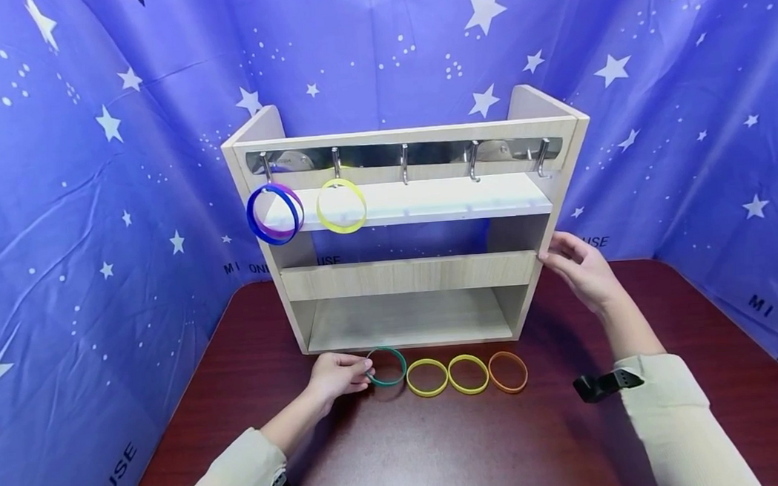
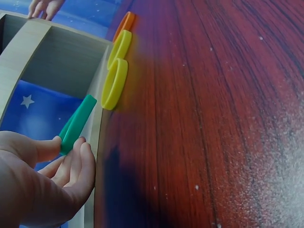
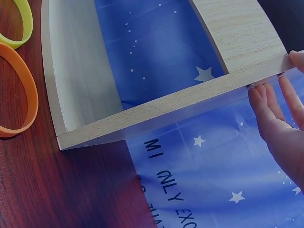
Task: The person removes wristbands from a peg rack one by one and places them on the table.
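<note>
My left hand (image 1: 340,374) pinches a green silicone wristband (image 2: 78,124) at its left side, between thumb and fingers. In the left wrist view the band is tilted up at the front of the wooden shelf (image 1: 407,275). To its right, two yellow wristbands (image 1: 427,378) and an orange wristband (image 1: 508,372) lie in a row on the table. My right hand (image 1: 581,268) is at the shelf's right side panel. Its thumb touches the front edge and its extended fingers rest against the outer face, as the right wrist view shows.
A metal strip with several hooks (image 1: 405,164) runs across the shelf's top. Blue and purple wristbands (image 1: 272,214) hang on the leftmost hook, a yellow band (image 1: 341,206) on the second. Dark red table (image 1: 442,455) beneath; blue star-patterned cloth (image 1: 377,50) hangs behind and at both sides.
</note>
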Motion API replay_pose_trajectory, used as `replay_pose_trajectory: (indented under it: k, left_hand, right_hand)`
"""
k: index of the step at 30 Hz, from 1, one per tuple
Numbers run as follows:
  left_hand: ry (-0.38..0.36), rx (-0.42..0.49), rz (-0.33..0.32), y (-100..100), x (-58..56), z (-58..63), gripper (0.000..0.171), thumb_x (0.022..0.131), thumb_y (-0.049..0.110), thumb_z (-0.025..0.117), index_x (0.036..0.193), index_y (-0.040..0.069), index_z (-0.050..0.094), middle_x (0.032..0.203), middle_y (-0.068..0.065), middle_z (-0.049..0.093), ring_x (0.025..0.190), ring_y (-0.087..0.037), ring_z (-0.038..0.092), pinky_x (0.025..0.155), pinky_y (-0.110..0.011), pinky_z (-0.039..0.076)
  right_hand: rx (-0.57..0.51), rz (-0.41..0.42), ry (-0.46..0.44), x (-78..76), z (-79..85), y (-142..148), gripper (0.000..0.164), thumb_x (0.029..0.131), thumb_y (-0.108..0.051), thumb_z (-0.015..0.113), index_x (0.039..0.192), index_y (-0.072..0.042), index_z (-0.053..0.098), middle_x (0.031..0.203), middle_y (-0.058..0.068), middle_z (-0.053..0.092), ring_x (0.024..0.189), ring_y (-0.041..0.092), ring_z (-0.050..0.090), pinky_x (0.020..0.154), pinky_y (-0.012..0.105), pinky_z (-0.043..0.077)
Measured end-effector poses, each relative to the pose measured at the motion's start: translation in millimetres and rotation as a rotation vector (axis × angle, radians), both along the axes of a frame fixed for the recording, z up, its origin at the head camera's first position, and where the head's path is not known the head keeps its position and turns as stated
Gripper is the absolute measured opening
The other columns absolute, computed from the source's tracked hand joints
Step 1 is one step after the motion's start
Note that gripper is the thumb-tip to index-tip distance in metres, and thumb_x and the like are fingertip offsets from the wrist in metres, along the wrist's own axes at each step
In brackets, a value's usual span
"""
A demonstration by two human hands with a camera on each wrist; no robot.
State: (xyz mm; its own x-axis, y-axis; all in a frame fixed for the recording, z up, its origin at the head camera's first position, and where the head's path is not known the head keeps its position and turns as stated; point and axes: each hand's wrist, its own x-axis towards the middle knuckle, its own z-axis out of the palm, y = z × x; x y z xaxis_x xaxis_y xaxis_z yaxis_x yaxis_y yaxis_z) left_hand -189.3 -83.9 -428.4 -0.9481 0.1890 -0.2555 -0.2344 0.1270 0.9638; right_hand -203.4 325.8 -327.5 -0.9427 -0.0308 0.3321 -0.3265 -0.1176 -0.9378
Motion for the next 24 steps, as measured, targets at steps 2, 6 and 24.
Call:
replay_pose_trajectory:
  k: [2, 6, 24]
  left_hand:
    - [-0.001, -0.006, -0.001, 0.4, -0.1, -0.5, 0.027, 0.09, 0.004, 0.062, 0.107, -0.018, 0.064, 0.085, -0.02, 0.074, 0.06, -0.005, 0.064, 0.064, -0.023, 0.061]
    - [-0.006, -0.023, 0.009, 1.9, 0.3, -1.2, 0.025, 0.09, 0.004, 0.063, 0.104, -0.017, 0.065, 0.083, -0.02, 0.074, 0.058, -0.005, 0.064, 0.061, -0.023, 0.061]
    - [0.001, -0.085, 0.027, 3.0, 3.3, -11.0, 0.02, 0.088, 0.001, 0.064, 0.099, -0.015, 0.067, 0.08, -0.02, 0.074, 0.056, -0.006, 0.065, 0.06, -0.025, 0.062]
  right_hand:
    - [-0.013, 0.004, 0.0, 0.4, -0.1, -0.3, 0.033, 0.091, 0.009, 0.052, 0.107, -0.018, 0.064, 0.098, -0.008, 0.064, 0.089, 0.001, 0.061, 0.083, 0.008, 0.052]
    - [-0.04, 0.012, 0.009, 0.3, -0.1, -0.9, 0.034, 0.091, 0.011, 0.052, 0.106, -0.017, 0.064, 0.097, -0.007, 0.063, 0.088, 0.001, 0.062, 0.082, 0.009, 0.053]
    - [-0.059, 0.026, -0.006, -1.1, -1.0, -0.7, 0.034, 0.091, 0.01, 0.052, 0.108, -0.017, 0.064, 0.099, -0.007, 0.064, 0.09, 0.002, 0.062, 0.083, 0.01, 0.053]
